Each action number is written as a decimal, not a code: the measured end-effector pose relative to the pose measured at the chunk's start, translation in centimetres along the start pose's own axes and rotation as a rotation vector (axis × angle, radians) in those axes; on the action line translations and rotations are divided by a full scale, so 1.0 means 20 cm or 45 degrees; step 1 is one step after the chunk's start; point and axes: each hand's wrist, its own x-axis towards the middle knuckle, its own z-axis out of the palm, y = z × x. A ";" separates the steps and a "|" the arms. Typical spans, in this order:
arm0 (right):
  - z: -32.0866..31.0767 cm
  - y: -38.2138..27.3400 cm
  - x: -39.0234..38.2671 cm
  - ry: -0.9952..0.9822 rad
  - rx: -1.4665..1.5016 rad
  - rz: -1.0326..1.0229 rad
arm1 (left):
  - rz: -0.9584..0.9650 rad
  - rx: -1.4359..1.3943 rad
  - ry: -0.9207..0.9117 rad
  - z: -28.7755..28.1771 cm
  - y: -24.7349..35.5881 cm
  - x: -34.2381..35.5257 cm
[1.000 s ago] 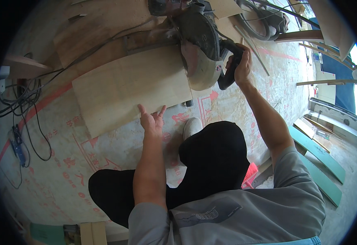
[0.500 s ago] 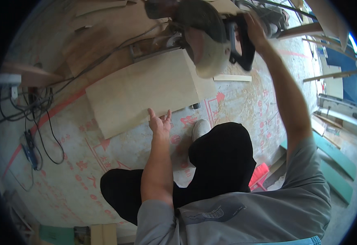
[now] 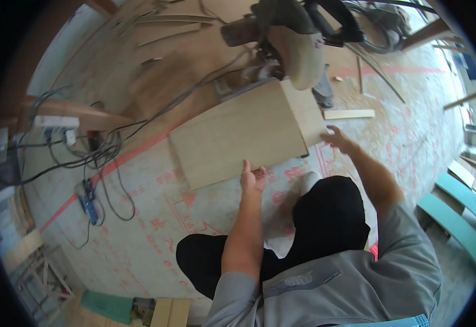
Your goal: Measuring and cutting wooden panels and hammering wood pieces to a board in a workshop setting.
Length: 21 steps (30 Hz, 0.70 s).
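A wide pale wooden board (image 3: 232, 133) lies on the base of a miter saw (image 3: 295, 49). My left hand (image 3: 253, 177) grips its near edge, thumb on top and the other fingers partly hidden at the edge. A narrower wooden piece (image 3: 306, 117) sits along the board's right end, a straight line between them. My right hand (image 3: 342, 140) is at the right edge of this piece, fingers apart and slightly bent; whether they touch it is hard to tell. The saw's black handle (image 3: 347, 27) stands above and beyond, with no hand on it.
Black cables (image 3: 112, 147) run from a power strip (image 3: 55, 122) at left toward the saw. A blue corded tool (image 3: 89, 204) lies on the floor. A short wooden strip (image 3: 349, 114) is right of the saw; green boards (image 3: 456, 223) lie at far right. Sawdust and offcuts surround the saw.
My right hand has let go of the saw handle and come down to the narrower piece's right edge. My left hand stays at the board's near edge. The view has shifted left.
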 end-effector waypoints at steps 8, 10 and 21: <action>-0.70 -0.13 -0.63 0.267 0.736 0.381 | 0.210 -0.053 0.090 0.24 0.17 -0.40; -1.00 -0.30 -0.75 0.363 0.613 0.229 | 0.250 0.118 0.216 0.34 0.27 -0.58; -1.50 -1.24 -1.00 0.346 0.628 0.265 | -0.046 0.238 0.316 0.83 0.46 -2.42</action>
